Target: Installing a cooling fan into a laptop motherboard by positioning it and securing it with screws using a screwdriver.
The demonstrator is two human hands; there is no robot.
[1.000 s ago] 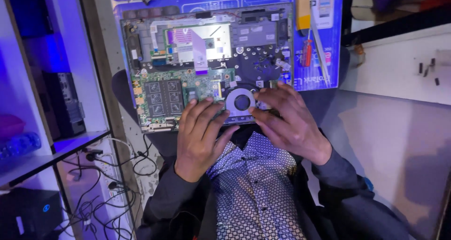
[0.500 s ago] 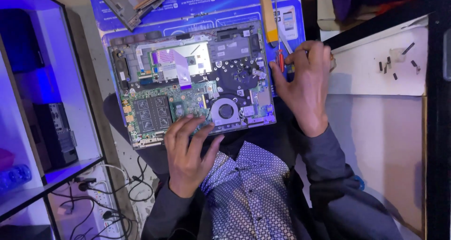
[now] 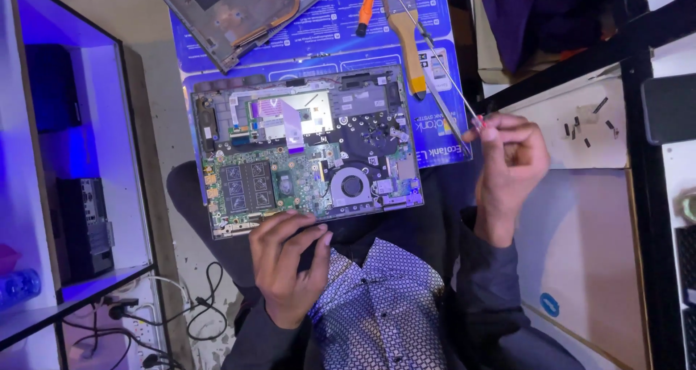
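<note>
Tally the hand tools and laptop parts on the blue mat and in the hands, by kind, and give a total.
Screwdrivers: 2, one orange-handled on the mat, one long-shafted held in the right hand
Brushes: 1, wooden-handled
Opened laptop bases: 1, near edge under the left hand
Removed covers: 1
Total: 5

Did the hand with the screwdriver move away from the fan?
Yes. The right hand went from the round fan out past the opened laptop's right edge, holding the screwdriver.
</note>
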